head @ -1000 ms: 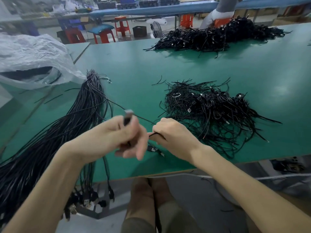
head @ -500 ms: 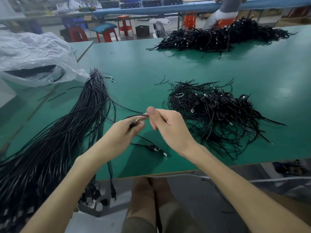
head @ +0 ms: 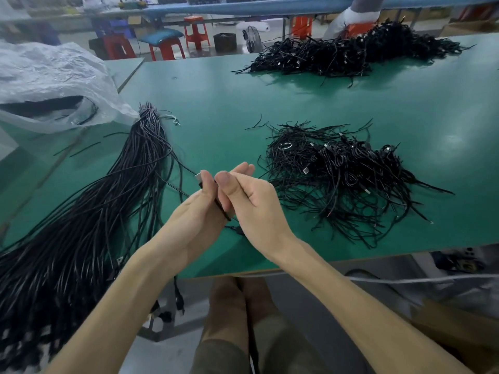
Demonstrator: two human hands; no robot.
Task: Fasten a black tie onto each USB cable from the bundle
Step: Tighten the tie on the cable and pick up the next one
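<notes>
A long bundle of black USB cables lies on the left of the green table and hangs over its near edge. Above the table's near middle, my left hand holds one black USB cable; its silver plug end sticks up by my thumb. My right hand is pressed against the left one, its fingers touching the same cable. Whether a tie is between my fingers is hidden. A pile of black ties and tied cables lies just right of my hands.
A crumpled clear plastic bag sits at the far left. A second heap of black cables lies at the table's far edge, with a person behind it. Red stools stand beyond the table. My knees show below the table edge.
My hands have closed together and turned upright; the cable, pinched between fingertips half a second ago, now runs between my palms, plug end up.
</notes>
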